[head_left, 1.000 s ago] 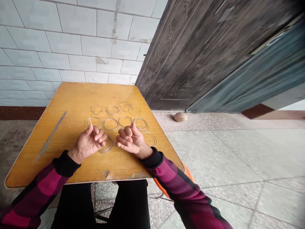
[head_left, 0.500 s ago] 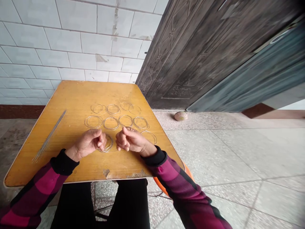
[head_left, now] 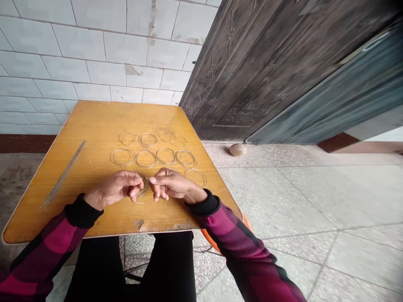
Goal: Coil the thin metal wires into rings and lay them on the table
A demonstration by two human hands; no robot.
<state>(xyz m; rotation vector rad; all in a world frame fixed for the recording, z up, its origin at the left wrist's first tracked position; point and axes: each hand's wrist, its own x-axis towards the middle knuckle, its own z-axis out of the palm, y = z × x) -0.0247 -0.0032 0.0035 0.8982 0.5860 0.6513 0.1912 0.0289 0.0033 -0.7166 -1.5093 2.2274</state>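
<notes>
My left hand (head_left: 115, 188) and my right hand (head_left: 170, 184) meet over the near middle of the yellow wooden table (head_left: 94, 126). Both are closed in a pinch on a thin wire coil (head_left: 143, 188) held between them, its lower loop showing under my left fingers. Beyond my hands lie several finished wire rings (head_left: 146, 158) in two rows, plus one ring (head_left: 195, 176) just right of my right hand. A bundle of straight wires (head_left: 63, 176) lies along the table's left side.
A white tiled wall (head_left: 94, 54) stands behind the table and a dark carved door (head_left: 267, 71) to the right. A small round object (head_left: 237, 149) sits on the stone floor by the door. An orange stool edge (head_left: 247, 222) shows under my right arm.
My hands turned from palms-up to knuckles-up and came together. The wire end that stuck up from my left hand is now wound down into the coil.
</notes>
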